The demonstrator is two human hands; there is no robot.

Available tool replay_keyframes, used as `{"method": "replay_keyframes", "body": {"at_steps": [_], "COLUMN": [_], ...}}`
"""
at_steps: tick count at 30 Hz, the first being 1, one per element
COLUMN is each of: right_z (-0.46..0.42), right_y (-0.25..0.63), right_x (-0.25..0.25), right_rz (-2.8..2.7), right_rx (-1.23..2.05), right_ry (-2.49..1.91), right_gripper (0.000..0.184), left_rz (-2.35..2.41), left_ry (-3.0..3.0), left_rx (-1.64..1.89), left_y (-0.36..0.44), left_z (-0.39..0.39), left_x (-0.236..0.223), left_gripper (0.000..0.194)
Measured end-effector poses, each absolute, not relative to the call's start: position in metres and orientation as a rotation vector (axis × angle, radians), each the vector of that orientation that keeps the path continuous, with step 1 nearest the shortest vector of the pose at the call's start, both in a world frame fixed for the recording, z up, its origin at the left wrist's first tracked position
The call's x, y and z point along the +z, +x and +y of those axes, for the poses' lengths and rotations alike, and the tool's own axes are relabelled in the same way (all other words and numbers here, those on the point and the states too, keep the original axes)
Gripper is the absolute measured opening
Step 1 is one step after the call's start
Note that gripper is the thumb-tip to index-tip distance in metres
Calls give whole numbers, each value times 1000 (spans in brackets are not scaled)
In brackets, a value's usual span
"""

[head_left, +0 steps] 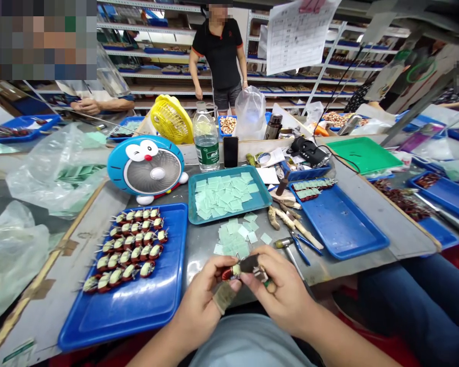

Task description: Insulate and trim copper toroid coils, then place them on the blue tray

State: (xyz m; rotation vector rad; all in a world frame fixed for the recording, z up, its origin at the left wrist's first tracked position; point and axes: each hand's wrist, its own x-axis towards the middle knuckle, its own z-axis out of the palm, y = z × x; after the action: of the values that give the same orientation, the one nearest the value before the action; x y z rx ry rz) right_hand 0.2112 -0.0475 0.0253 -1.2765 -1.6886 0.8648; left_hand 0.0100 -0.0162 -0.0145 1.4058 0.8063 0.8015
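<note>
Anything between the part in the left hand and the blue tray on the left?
Only the left hand itself, which holds the small red-and-cream part. Nothing else visible is in between; the loose pale green squares lie beyond the hands, off the line to the left blue tray.

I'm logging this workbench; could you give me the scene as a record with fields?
Left hand: holds a small red part
Right hand: fingers at same part, exact grip unclear
Left tray: blue, rows of similar parts
Middle tray: teal, pale green squares; more lie before it
Right tray: blue, parts at its far end
Tools: pliers and hammer
Far side: cartoon fan, bottle, phone
</note>
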Motion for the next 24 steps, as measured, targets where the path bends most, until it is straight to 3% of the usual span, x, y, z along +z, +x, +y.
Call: {"method": "replay_keyframes", "body": {"at_steps": [7, 16, 24], "right_z": [-57, -37, -33], "right_y": [204, 218, 203], "right_x": [2, 24, 14], "right_rz": [-1304, -1737, -1057], "right_rx": [1183, 1023, 1533], "right_ry": [-1293, -1435, -1328], "right_gripper": [19, 17, 33], "left_rz": [802, 859, 840], "left_ry": [1139, 1568, 1700], "left_rx": [773, 566, 600], "left_y": [15, 7, -1], "left_z": [-26, -12, -13], "left_x": [-16, -7, -13], "left_gripper": [29, 30, 30]}}
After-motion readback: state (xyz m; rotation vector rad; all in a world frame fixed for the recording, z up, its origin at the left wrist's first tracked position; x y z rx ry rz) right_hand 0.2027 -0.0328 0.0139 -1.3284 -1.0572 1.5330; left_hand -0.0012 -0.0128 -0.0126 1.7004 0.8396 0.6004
